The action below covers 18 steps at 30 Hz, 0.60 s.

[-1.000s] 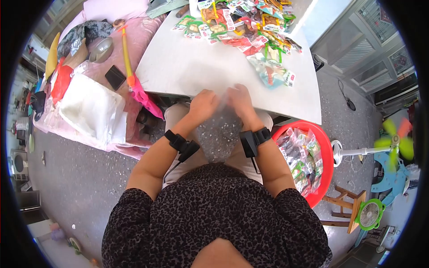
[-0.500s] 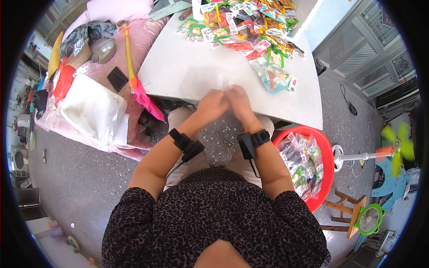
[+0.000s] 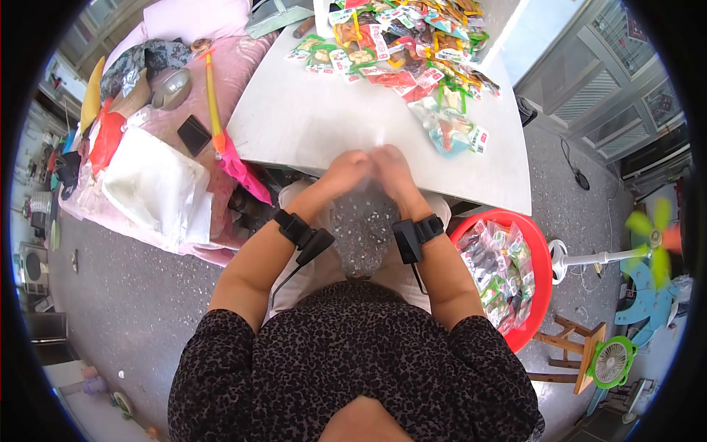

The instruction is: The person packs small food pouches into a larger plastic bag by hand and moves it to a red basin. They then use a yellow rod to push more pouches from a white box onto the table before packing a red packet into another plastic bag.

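Over the near edge of the white table (image 3: 309, 125), my left hand (image 3: 350, 171) and my right hand (image 3: 391, 168) are close together with fingers curled in. Between them a faint, see-through piece that looks like a clear plastic bag (image 3: 380, 138) shows; its outline is blurred. My fingertips are partly hidden by the backs of my hands. Farther right on the table lies a clear bag (image 3: 444, 132) with packets in it. Beyond it is a heap of colourful snack packets (image 3: 412, 44).
A red basin (image 3: 543, 295) of bagged packets stands on the floor to my right, beside a fan (image 3: 655, 239) and a wooden stool (image 3: 585, 350). On my left, a pink-covered bed (image 3: 228, 74) holds a white foam box (image 3: 158, 180), a phone (image 3: 194, 135) and a metal bowl (image 3: 172, 90).
My hands stay together at the table edge, with my left hand slightly nearer to me and left. The see-through piece between them has shifted. The packets lie as before.
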Tool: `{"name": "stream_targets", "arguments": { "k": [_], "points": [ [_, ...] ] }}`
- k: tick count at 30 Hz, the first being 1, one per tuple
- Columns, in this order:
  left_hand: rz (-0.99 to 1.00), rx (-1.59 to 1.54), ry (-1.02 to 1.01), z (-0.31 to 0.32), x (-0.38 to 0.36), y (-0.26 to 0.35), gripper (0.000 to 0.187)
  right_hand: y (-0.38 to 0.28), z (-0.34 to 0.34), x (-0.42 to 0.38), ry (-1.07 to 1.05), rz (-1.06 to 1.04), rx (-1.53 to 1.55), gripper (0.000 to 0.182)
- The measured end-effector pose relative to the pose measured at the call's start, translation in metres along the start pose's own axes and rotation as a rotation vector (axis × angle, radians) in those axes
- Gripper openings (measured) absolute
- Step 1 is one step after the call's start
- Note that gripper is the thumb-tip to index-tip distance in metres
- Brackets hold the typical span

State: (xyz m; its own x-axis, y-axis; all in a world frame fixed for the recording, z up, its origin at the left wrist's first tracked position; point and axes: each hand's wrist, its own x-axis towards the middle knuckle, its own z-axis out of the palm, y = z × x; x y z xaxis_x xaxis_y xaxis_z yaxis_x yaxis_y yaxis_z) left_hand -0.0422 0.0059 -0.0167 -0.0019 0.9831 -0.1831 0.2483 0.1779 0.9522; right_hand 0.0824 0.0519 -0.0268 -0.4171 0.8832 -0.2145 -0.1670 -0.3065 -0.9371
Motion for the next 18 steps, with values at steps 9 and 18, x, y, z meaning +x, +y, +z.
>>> {"name": "stream_targets", "arguments": {
  "k": [9, 18],
  "points": [
    [0.39, 0.773, 0.777, -0.116, 0.01, -0.026, 0.024, 0.029, -0.022, 0.012, 0.089, -0.349, 0.026, 0.009],
    [-0.404, 0.889, 0.786, -0.24, -0.028, -0.058, 0.042, -0.012, -0.043, 0.023, 0.213, -0.247, -0.125, 0.012]
  ]
}}
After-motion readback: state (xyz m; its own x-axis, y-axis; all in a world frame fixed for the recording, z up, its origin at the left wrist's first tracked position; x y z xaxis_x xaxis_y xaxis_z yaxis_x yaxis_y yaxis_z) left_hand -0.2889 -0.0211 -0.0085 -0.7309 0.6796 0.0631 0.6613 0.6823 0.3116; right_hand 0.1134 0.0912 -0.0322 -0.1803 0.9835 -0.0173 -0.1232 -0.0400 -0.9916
